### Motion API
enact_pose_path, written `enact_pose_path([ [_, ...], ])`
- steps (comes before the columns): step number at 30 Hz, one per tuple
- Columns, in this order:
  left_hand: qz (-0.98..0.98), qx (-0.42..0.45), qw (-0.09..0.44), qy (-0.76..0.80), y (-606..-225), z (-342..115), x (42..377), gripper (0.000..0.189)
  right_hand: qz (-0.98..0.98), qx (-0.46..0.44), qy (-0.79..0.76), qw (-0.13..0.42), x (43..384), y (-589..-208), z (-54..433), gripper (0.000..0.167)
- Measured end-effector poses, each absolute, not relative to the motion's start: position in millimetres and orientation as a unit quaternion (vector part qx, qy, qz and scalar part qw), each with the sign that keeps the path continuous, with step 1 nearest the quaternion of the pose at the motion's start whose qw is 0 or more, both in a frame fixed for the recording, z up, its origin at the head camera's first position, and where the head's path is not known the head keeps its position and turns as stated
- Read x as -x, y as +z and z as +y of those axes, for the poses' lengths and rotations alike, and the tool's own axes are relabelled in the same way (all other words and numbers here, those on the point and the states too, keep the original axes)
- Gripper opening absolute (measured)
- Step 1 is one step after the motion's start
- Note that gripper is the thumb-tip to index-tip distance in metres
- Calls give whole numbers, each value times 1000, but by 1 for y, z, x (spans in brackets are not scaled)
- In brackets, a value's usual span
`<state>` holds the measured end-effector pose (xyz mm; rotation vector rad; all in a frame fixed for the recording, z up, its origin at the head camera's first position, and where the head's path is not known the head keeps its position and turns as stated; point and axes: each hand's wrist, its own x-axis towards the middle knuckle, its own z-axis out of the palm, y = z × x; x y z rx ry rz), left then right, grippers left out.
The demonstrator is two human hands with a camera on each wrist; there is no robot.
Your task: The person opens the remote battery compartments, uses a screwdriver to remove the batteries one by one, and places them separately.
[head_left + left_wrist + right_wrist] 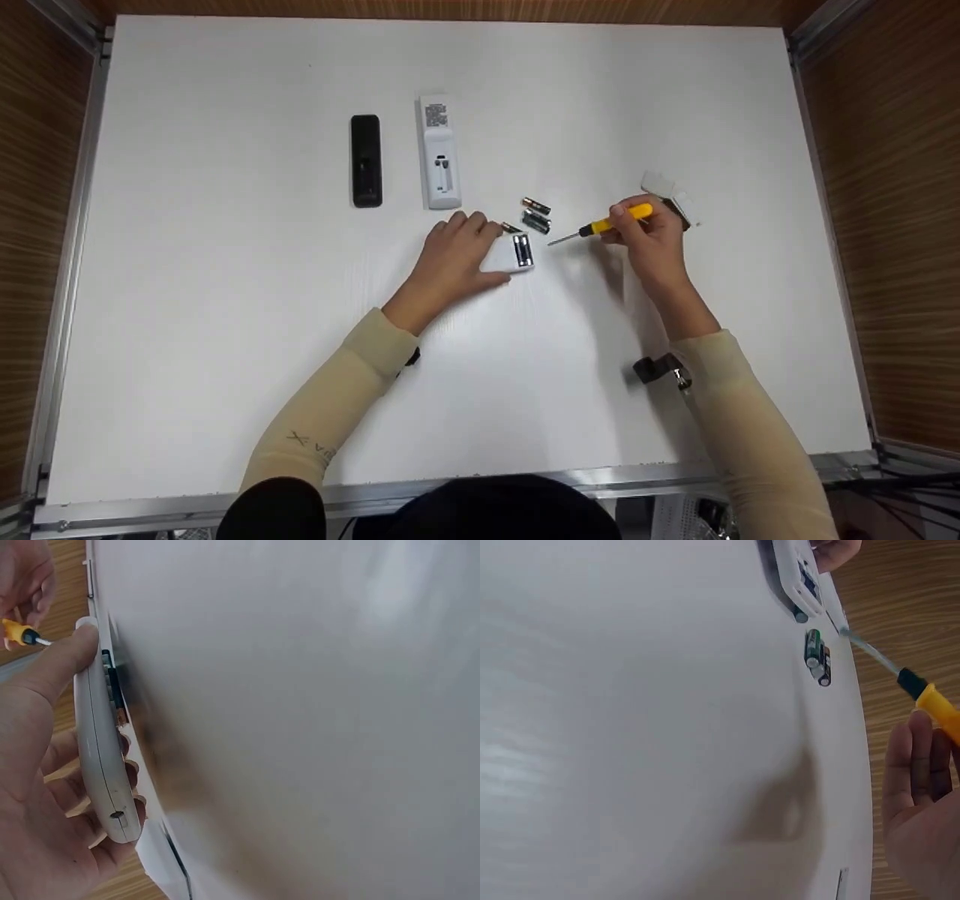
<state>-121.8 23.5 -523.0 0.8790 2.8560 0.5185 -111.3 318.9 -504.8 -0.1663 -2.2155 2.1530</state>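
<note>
My left hand grips a white remote control from its left side, thumb on the near edge and fingers over the far one. Its battery compartment is uncovered, and batteries lie side by side in it. In my right hand is a screwdriver with a yellow and black handle. Its bare shaft points left at the remote's end, a short way off from it. The left wrist view shows the white remote's side between thumb and fingers. Several loose batteries lie just beyond the remote.
A black remote and a longer white remote with an uncovered battery compartment lie farther back on the white table. Small white pieces and a dark one lie beyond my right hand. Wood-grain panels flank the table.
</note>
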Motion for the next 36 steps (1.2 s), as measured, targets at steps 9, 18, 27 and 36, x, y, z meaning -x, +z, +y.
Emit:
enact_pose_path([
  [9, 948, -274, 63, 152, -524, 20, 117, 67, -713, 43, 699, 13, 105, -503, 312, 14],
  [18, 951, -259, 62, 157, -529, 30, 112, 68, -741, 52, 669, -7, 100, -504, 296, 22],
  [27, 946, -250, 101, 178, -518, 30, 106, 72, -751, 10, 661, 4, 91, -497, 282, 23],
  [36, 952, -224, 100, 184, -515, 35, 106, 66, -835, -88, 536, 89, 88, -497, 267, 20],
])
